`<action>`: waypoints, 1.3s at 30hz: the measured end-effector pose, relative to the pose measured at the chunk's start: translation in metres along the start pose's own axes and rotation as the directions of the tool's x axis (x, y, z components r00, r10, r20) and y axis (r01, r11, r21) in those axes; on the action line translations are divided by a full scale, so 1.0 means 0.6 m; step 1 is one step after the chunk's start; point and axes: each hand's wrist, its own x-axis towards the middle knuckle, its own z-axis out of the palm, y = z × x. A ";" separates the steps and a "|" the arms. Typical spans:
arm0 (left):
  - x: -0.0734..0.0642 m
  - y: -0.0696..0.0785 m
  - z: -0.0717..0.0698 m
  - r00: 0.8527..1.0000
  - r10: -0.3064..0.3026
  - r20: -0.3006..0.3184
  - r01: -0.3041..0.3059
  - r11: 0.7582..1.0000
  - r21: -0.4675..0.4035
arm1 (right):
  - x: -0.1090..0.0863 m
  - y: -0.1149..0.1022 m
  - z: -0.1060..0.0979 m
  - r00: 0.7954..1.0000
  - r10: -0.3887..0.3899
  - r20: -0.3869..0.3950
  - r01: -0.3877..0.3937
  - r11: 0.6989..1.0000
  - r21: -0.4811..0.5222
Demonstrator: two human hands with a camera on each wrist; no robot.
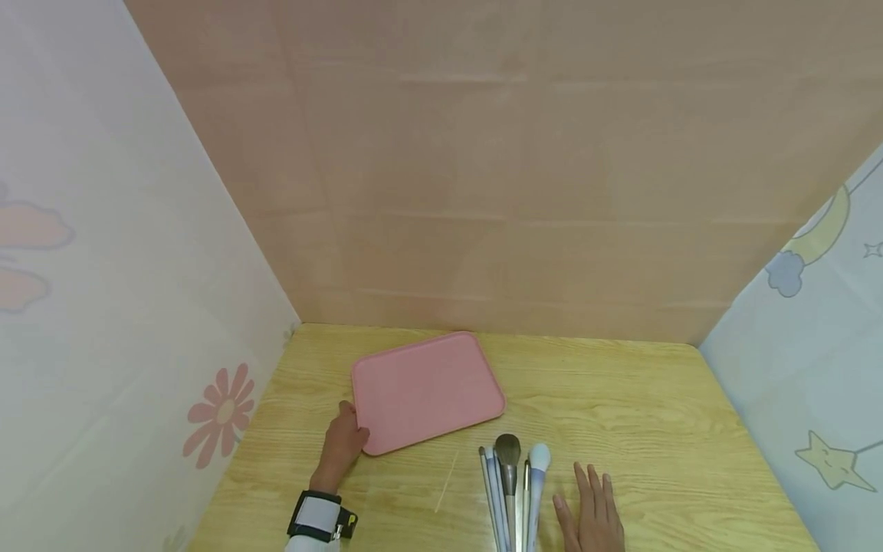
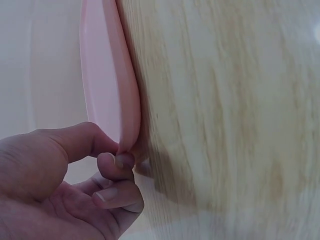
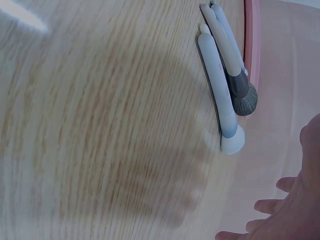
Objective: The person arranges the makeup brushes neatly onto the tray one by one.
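Observation:
A pink rectangular tray (image 1: 428, 391) lies at a slant on the wooden table. My left hand (image 1: 343, 440) pinches its near left corner between thumb and fingers; the left wrist view shows the tray's rim (image 2: 127, 100) between them. Several makeup brushes lie side by side at the front, among them a dark fluffy brush (image 1: 508, 452) and a white-tipped brush (image 1: 539, 460). To the right of these is my right hand (image 1: 593, 515), its fingers extended and holding nothing. In the right wrist view it hovers beside the brushes, the white-tipped one nearest.
A thin pale stick or line (image 1: 447, 481) shows on the table (image 1: 621, 399) between the left hand and the brushes. A beige backdrop (image 1: 517, 169) rises behind, and patterned side walls (image 1: 138, 307) close in the left and right.

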 end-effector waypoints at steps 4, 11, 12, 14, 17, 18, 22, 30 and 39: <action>0.004 0.000 0.004 1.000 0.003 -0.008 -0.003 1.000 0.014 | 0.001 0.003 0.002 1.000 -0.011 -0.013 0.011 1.000 0.001; 0.011 0.008 0.007 1.000 0.013 -0.028 -0.013 1.000 0.007 | -0.001 0.006 0.001 0.999 -0.030 -0.019 0.030 1.000 -0.009; 0.011 0.010 0.007 1.000 0.015 -0.028 -0.015 1.000 0.007 | -0.001 0.006 0.001 0.999 -0.035 -0.024 0.035 0.999 -0.012; 0.012 0.014 0.008 0.999 0.023 -0.028 -0.023 1.000 0.004 | -0.002 0.007 0.001 0.999 -0.041 -0.035 0.041 0.999 -0.013; 0.012 0.016 0.009 1.000 0.017 -0.016 -0.017 1.000 0.007 | -0.005 0.007 0.001 0.998 -0.041 -0.041 0.041 0.999 -0.011; 0.013 0.016 0.010 1.000 0.010 -0.013 -0.010 1.000 0.010 | -0.005 0.007 0.000 0.999 -0.036 -0.037 0.036 0.999 -0.007; 0.018 0.016 0.010 1.000 0.010 -0.015 -0.009 1.000 0.029 | -0.004 0.003 -0.006 1.000 -0.010 0.003 0.010 1.000 0.003; 0.032 0.016 0.007 1.000 -0.003 0.011 0.002 0.998 0.067 | 0.005 -0.011 -0.021 0.990 0.068 0.124 -0.071 0.997 0.014; 0.037 0.026 0.005 1.000 0.013 0.022 -0.015 0.995 0.098 | 0.006 -0.021 -0.024 0.980 0.090 0.176 -0.097 0.995 0.031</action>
